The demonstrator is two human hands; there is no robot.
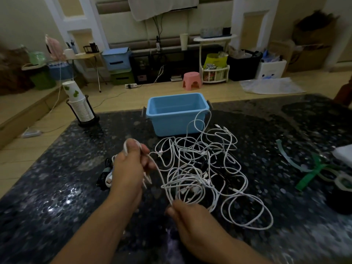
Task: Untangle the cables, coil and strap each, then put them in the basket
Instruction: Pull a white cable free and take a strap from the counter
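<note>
A tangle of white cables, with some black cable mixed in, lies on the dark speckled table in front of a light blue basket, which holds nothing. My left hand grips loops of one white cable wound around its fingers. From there a strand runs down to my right hand, which pinches it near the table's front. A coiled bundle of black and white cable lies just left of my left hand. Green and pale straps lie at the right.
A stack of paper cups in a black holder stands at the table's far left corner. A dark round object and a white thing sit at the right edge. Beyond the table are a pink stool, storage boxes and shelves.
</note>
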